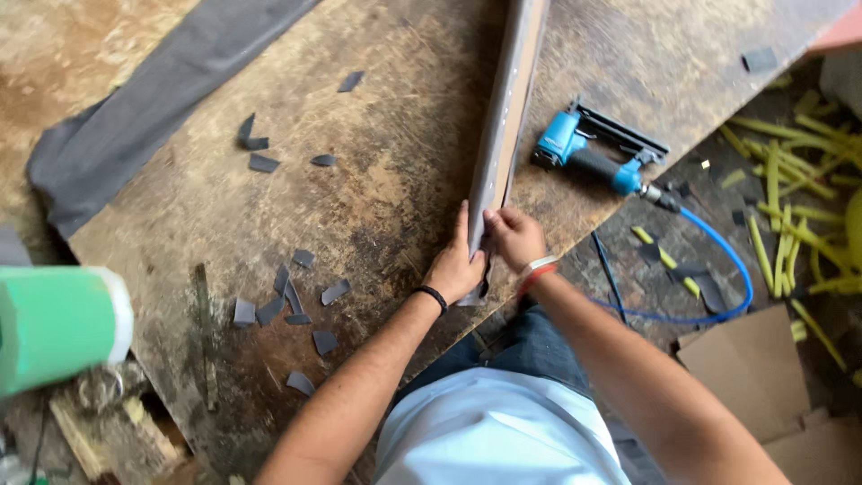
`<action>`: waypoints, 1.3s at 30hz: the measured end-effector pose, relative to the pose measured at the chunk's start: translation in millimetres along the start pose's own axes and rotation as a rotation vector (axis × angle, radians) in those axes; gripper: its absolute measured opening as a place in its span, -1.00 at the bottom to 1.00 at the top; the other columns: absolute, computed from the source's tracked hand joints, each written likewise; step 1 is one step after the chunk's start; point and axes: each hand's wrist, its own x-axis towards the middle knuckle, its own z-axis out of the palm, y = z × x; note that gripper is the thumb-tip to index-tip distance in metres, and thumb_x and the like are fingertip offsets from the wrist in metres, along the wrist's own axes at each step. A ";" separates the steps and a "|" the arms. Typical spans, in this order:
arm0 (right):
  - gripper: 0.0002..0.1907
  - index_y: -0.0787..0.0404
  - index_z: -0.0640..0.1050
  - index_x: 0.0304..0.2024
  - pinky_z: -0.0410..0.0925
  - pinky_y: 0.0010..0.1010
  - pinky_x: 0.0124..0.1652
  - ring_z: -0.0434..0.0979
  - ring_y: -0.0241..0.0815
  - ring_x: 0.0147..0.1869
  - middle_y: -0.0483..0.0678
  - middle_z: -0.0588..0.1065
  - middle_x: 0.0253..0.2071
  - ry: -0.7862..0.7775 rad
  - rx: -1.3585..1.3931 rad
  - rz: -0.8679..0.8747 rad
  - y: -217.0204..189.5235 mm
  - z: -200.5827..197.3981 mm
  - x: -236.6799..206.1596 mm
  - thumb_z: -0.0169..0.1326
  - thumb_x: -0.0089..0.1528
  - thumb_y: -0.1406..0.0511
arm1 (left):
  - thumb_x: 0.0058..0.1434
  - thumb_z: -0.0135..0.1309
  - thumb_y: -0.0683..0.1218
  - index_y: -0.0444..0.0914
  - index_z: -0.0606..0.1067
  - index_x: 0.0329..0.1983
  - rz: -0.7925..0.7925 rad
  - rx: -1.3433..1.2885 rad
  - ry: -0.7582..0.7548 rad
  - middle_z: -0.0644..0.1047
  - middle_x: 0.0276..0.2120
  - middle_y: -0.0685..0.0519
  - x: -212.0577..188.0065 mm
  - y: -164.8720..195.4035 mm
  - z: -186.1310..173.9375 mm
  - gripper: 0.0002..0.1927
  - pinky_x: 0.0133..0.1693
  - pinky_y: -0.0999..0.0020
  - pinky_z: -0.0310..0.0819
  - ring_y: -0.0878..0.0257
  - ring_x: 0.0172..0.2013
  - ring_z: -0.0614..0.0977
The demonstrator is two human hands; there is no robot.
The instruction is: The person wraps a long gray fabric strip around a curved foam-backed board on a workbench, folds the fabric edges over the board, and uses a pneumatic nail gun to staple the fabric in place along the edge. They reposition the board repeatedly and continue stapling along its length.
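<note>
A long narrow strip covered in grey fabric (505, 117) lies on a worn wooden workbench (377, 180), running away from me. My left hand (456, 263) presses flat against the strip's near end from the left, a black band on its wrist. My right hand (514, 235) pinches the grey fabric at the same end from the right, with a red and white band on its wrist. Both hands meet at the bench's front edge.
A blue pneumatic stapler (588, 148) with a blue air hose (727, 269) lies right of the strip. Grey fabric scraps (292, 301) litter the bench, and a large grey cloth (144, 117) drapes at the left. Yellow offcuts (790, 198) and cardboard (763, 359) lie on the floor. A green and white cylinder (58, 323) sits at left.
</note>
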 end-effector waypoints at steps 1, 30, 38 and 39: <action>-0.68 0.20 0.61 -0.20 0.40 -0.22 -0.18 0.55 -0.10 -0.22 -0.01 0.57 -0.28 -0.071 -0.283 -0.035 -3.4 -20.9 14.4 0.25 0.27 0.08 | 0.24 -0.04 -0.05 -0.01 -0.38 0.59 0.061 -0.017 0.043 0.41 0.19 -0.46 1.2 0.5 -1.2 0.01 0.00 -0.11 0.54 -0.34 -0.05 0.63; -0.52 0.30 0.68 -0.24 0.53 -0.19 -0.20 0.70 -0.03 -0.31 0.14 0.63 -0.40 -0.518 -0.627 -0.143 -26.0 -116.8 53.3 0.36 0.12 0.00 | 0.29 0.03 -0.19 0.22 -0.29 0.56 -0.014 0.056 0.221 0.35 0.35 -0.28 2.0 26.9 1.3 0.00 0.20 -0.02 0.42 -0.18 0.24 0.50; -0.56 0.24 0.69 -0.28 0.50 -0.18 -0.26 0.69 -0.02 -0.37 0.10 0.62 -0.46 -0.565 -0.531 -0.135 -24.6 -115.2 20.3 0.34 0.06 0.02 | 0.25 0.08 -0.28 0.22 -0.31 0.56 -0.030 0.071 0.205 0.29 0.40 -0.23 -0.6 33.6 4.0 0.08 0.29 -0.01 0.34 -0.13 0.31 0.44; -0.56 0.24 0.68 -0.28 0.51 -0.19 -0.25 0.69 -0.03 -0.37 0.10 0.62 -0.46 -0.565 -0.541 -0.159 -25.0 -114.0 16.1 0.34 0.07 0.01 | 0.24 0.07 -0.29 0.23 -0.33 0.56 -0.072 0.066 0.178 0.28 0.41 -0.21 -0.1 35.5 3.8 0.10 0.29 -0.01 0.35 -0.10 0.31 0.45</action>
